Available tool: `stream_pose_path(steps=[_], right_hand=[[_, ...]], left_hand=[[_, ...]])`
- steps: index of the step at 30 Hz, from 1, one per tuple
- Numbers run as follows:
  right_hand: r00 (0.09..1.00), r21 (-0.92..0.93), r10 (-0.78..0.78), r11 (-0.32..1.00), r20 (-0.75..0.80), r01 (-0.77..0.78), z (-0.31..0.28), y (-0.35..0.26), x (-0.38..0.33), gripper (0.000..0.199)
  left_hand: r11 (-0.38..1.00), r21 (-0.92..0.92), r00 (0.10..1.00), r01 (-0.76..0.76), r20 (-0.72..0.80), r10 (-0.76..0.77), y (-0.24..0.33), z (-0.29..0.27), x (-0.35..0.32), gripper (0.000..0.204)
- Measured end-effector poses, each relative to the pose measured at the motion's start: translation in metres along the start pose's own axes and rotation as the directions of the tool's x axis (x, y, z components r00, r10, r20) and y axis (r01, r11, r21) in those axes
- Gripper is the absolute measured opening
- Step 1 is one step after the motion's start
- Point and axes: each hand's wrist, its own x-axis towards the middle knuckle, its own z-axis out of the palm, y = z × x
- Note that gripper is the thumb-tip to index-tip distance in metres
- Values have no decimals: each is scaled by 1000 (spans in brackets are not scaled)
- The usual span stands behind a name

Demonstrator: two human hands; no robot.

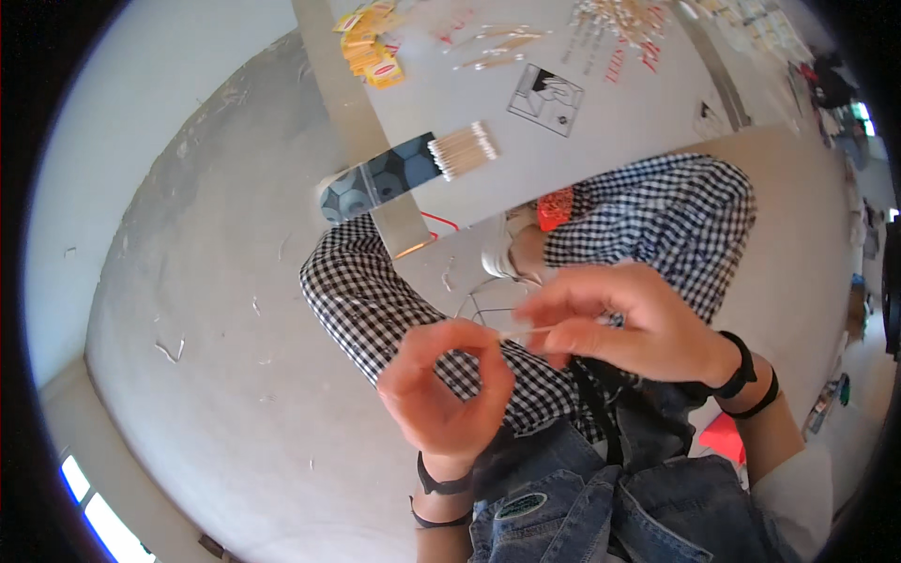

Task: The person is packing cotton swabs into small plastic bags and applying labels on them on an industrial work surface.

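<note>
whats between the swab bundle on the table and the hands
In the head view, bare grey table, then a checkered sleeve and a small orange-red thing lie between the swab bundle and the left hand and right hand, which pinch one thin stick.

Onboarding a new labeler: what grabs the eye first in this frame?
Centre frame, the left hand and right hand pinch a thin stick between their fingertips, over checkered trousers. Above them, a bundle of cotton swabs lies on the table beside a dark patterned sleeve. More swabs and yellow packets sit along the top edge.
</note>
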Motion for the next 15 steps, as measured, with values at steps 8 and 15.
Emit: stream_pose_path(steps=[8,15], right_hand=[[989,72,143,987,33,-145,14,16,-87,15],[998,221,32,975,-47,-21,33,42,-118,15]], left_hand=[[987,-157,987,29,163,-3,30,14,-58,56],[917,-365,984,162,127,-123,42,21,-85,55]])
